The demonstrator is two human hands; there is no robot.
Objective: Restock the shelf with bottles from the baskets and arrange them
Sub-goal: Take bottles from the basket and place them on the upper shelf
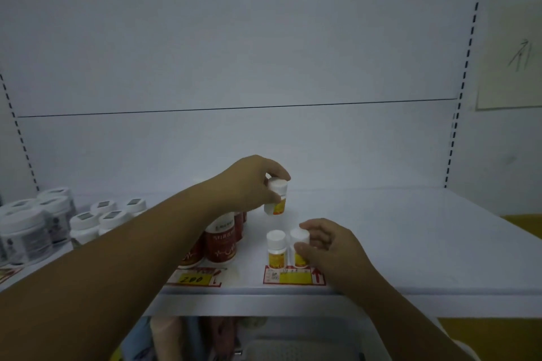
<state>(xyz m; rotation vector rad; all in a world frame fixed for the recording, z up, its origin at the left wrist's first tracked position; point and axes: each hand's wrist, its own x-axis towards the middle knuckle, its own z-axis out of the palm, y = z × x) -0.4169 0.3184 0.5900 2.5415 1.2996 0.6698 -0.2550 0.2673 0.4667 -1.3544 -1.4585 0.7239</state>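
Note:
On the white shelf (410, 243), my left hand (249, 182) grips a small white bottle with a yellow label (277, 198) by its cap and side, near the middle of the board. Closer to the front edge, my right hand (328, 246) is closed around a second small yellow-label bottle (299, 246). A third one (275, 249) stands free just left of it, touching or nearly touching. Red-label bottles (221, 240) stand in a row under my left forearm, partly hidden.
White jars with grey labels (32, 231) and smaller white bottles (99, 217) fill the shelf's left end. Price tags (293, 275) sit on the front edge. A basket (293, 346) shows below the shelf. The shelf's right half holds nothing.

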